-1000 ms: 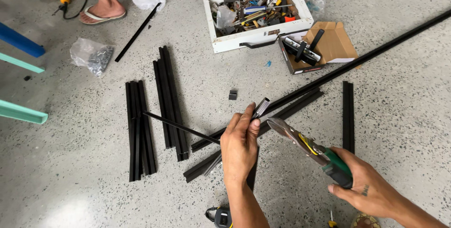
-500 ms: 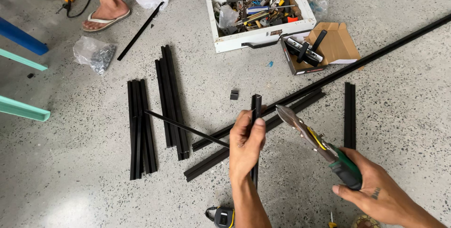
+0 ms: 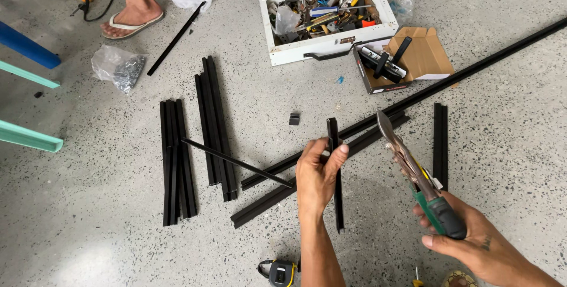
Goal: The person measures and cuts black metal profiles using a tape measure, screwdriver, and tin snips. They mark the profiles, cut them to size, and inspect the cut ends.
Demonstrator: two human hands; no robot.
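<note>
**Floor crowded, strip in your left hand**

Black strip bundles [image 3: 177, 160], long rails [image 3: 413, 95], open toolbox [image 3: 328, 18], tape measure [image 3: 282, 272] lie around you on the floor. Your left hand [image 3: 316, 174] is clamped on a short black channel strip [image 3: 334, 145]: matte, straight, long axis near vertical, top pointing away from you. Your right hand [image 3: 472, 242] is closed on green-handled snips [image 3: 413, 172], just beside.

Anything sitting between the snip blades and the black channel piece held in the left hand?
Nothing visible. The tin snips in the right hand point up, beside the black channel piece gripped by the left hand; only bare floor shows in the gap between them.
</note>
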